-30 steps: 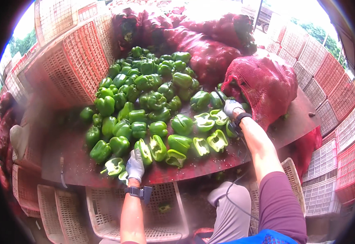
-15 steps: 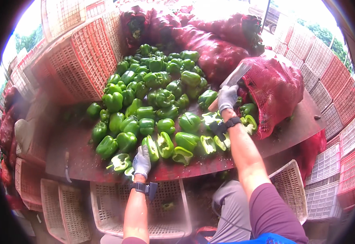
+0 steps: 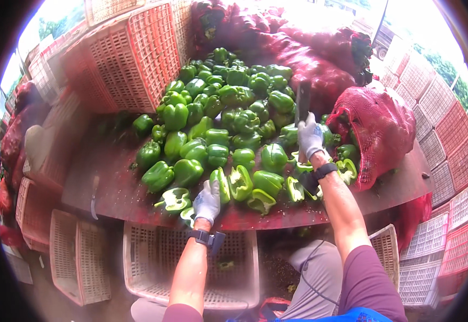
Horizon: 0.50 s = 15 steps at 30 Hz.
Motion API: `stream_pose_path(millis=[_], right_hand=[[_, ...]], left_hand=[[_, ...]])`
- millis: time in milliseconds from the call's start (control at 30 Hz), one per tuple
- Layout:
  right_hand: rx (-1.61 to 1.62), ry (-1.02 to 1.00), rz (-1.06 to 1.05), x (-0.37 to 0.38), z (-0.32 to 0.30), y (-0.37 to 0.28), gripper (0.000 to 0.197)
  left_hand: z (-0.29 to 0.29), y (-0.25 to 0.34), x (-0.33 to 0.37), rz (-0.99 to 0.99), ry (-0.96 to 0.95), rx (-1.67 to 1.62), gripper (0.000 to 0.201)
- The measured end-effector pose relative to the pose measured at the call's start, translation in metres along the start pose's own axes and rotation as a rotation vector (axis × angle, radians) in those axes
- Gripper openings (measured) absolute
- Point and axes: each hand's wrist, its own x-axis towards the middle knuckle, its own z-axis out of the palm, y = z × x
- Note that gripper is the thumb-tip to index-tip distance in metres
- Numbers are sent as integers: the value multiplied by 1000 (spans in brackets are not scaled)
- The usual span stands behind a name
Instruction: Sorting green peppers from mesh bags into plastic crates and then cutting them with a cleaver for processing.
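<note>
The knife (image 3: 302,101) is gripped by the right fingers (image 3: 306,129), aimed away, seemingly for safety; whether the left fingers (image 3: 211,190) grasp the pepper half (image 3: 223,185) cannot be told.

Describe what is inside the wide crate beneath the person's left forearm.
A small greenish scrap shows in the crate. The left forearm covers its middle; what lies behind cannot be seen.

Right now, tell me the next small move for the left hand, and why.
Probably close the left hand on the cut pepper half: that piece stands right beside its fingers, and the right hand holds the knife blade-up, well clear of it.
</note>
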Motion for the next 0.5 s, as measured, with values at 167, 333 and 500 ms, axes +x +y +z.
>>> stream_pose_path(millis=[167,333,500], right_hand=[[183,155,-499,-19,-10,-91,15],[-277,-351,-244,-41,59,-85,30],[-454,-650,-224,-26,55,-54,37]], left_hand=[[3,2,1,9,-8,1,63],[6,5,3,22,-11,-5,64],[2,8,6,16,-31,20,66]])
